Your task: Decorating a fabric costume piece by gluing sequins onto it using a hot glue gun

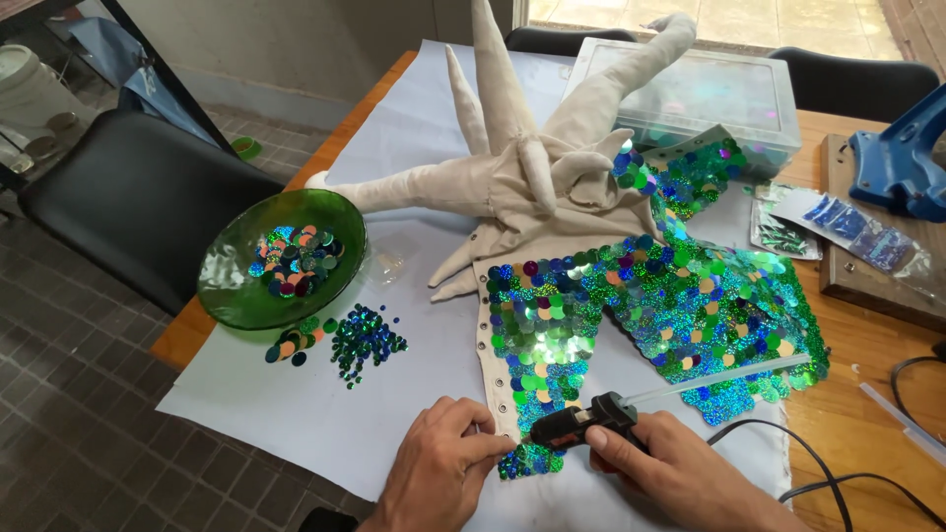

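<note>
Sequins (529, 463) at the near edge of the sequined fabric piece (631, 315) sit pinched under my left hand (439, 473). My right hand (670, 463) grips the black glue gun (583, 422), its nozzle just beside them.

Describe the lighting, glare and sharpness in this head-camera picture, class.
Head view: daylight falls from the doorway at top; sparkly glare flares on the sequined fabric and green glass bowl; left hand, right hand and glue gun are sharp; the wide lens bends the edges; the floor at left lies in dimmer shade.
</note>
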